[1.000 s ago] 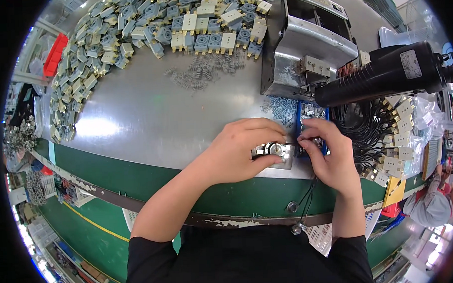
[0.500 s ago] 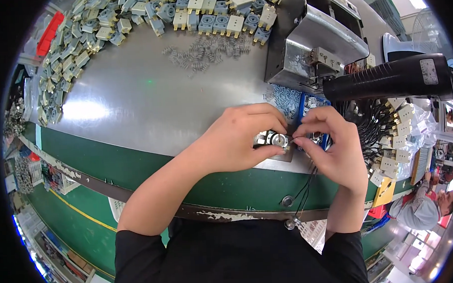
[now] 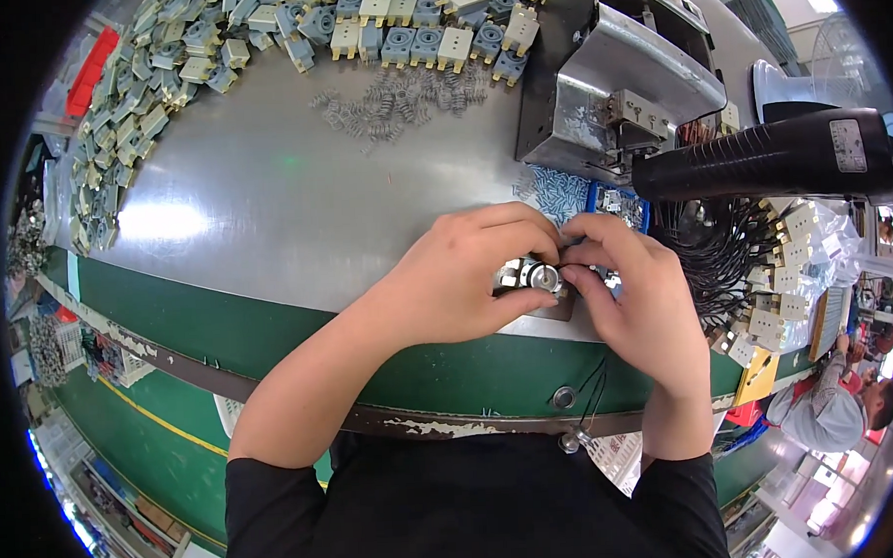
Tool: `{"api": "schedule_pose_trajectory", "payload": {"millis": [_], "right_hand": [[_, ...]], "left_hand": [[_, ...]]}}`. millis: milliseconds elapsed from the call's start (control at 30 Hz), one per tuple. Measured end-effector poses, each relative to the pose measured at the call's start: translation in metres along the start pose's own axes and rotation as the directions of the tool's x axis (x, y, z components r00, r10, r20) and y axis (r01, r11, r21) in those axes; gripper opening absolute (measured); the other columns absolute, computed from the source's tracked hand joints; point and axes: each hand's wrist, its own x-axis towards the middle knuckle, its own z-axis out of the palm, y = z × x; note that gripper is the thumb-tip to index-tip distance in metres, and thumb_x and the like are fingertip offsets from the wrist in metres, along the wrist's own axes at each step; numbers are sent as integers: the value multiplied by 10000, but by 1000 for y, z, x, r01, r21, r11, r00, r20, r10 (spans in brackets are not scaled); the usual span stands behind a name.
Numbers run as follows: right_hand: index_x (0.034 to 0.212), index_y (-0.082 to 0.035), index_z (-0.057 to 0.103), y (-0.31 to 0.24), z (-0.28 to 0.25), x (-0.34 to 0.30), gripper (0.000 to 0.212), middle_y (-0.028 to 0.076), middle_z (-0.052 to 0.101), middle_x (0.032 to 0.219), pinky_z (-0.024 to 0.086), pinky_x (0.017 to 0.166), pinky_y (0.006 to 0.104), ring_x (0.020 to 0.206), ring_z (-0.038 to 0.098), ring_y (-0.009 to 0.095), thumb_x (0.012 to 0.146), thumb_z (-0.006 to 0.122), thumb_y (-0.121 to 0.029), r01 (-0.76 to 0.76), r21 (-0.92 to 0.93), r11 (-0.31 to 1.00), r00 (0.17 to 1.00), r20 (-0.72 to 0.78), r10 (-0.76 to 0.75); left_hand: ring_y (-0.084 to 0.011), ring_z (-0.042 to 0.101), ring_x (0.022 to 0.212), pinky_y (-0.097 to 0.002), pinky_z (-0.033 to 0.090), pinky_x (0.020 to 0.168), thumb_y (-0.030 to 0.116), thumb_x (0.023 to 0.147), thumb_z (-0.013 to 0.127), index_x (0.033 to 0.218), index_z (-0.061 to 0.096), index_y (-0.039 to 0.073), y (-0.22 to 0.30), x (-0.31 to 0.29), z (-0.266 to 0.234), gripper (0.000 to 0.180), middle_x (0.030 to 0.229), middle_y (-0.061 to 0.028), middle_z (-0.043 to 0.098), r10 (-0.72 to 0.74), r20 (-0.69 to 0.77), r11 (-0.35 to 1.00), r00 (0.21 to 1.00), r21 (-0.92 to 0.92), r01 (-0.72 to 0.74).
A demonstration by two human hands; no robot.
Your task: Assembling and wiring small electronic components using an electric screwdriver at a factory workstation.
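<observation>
A small metal assembly with a round silver end sits between the thumb and fingers of my left hand, low over the steel tabletop near its front edge. My right hand is closed in a pinch right beside the assembly's round end. A thin dark lead seems to be between its fingertips, though the grip is mostly hidden. Below the right hand, black wires hang over the front edge. Near them are a round metal disc and a round metal piece.
Loose springs and many grey and cream blocks lie at the back. Screws and a blue bin are beyond my hands. A metal fixture with a black handle stands right, near bundled black cables.
My right hand has moved left and its fingertips have come up against the assembly. The left hand keeps its hold with little movement. The view has shifted slightly.
</observation>
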Motion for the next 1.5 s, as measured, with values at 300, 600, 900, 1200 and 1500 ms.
{"api": "schedule_pose_trajectory", "payload": {"millis": [300,600,900,1200,1500], "right_hand": [[1250,26,607,39,-24,-36,429,155,716,983,547,715,373,854,696,232,898,788,-141,342,68,937,715,-666,-212],[1605,17,293,41,-58,42,1080,137,620,1113,464,1004,468,1045,613,272,942,583,-784,410,642,648,875,-478,-80],[1470,-46,428,5,-57,82,1041,88,544,827,481,606,385,616,553,215,881,467,-904,487,571,660,696,-711,102],[1451,-27,451,8,-56,98,1020,86,565,825,489,620,373,637,568,210,901,468,-885,471,527,707,632,-761,146],[1392,-19,450,4,-53,98,997,87,561,807,495,599,375,614,571,209,901,479,-887,471,518,714,627,-766,141]], "left_hand": [[-296,728,1004,-411,576,887,78,751,891,1034,791,48,-4,6,-1,302,1083,-90,765,98,47,995,994,-4,-97],[-306,719,1018,-419,563,904,61,753,877,1038,788,46,0,7,-3,299,1068,-99,765,77,64,996,995,35,-79],[-290,719,1029,-419,555,919,89,758,883,1050,791,65,5,5,-3,307,1077,-80,764,55,74,997,996,57,-60],[-285,717,1030,-415,560,914,85,762,886,1056,794,68,3,7,-5,309,1087,-75,762,54,77,997,996,50,-58],[-280,717,1027,-412,563,916,91,766,887,1056,793,66,4,6,-5,306,1088,-72,761,53,80,998,995,39,-56]]}}
